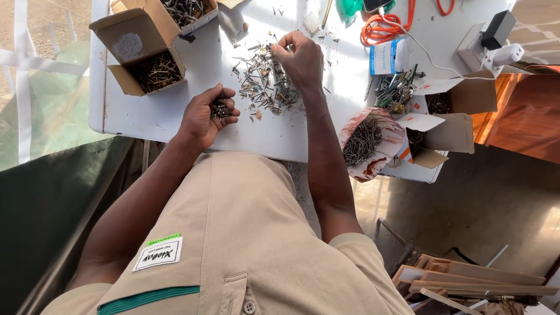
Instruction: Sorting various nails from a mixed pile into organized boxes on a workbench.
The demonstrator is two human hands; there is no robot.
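A loose pile of small screws and nails [265, 84] lies spread on the white table [151, 114]. My right hand [300, 58] rests on the far side of the pile, fingertips pinched on a small screw at its top edge. My left hand [204, 116] is cupped palm up near the table's front edge, holding a small handful of dark screws [219, 108]. The left hand sits just left of the pile, not touching it.
Open cardboard boxes of screws stand at the back left [154, 70] and top [186, 11]. To the right are more boxes [443, 99], a torn bag of nails [364, 143], an orange cable [382, 29] and a white power strip [496, 52]. Wooden scraps [466, 280] lie on the floor.
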